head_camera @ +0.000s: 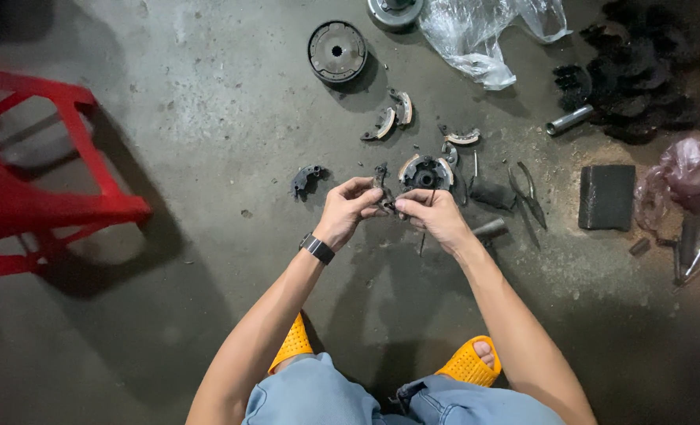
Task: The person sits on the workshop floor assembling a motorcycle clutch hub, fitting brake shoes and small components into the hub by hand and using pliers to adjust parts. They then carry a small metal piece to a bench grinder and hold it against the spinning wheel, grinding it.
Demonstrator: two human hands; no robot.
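Observation:
My left hand and my right hand meet above the concrete floor, both gripping one small dark curved metal part between the fingertips. A black watch sits on my left wrist. Just beyond the hands lies a round dark clutch assembly with pale shoe linings. Loose curved shoes lie around it: a dark one to the left, two farther away and one to the right.
A red plastic stool stands at the left. A round dark drum, a clear plastic bag, pliers, a metal tube, a black block and black rags lie on the floor. My yellow sandals are below.

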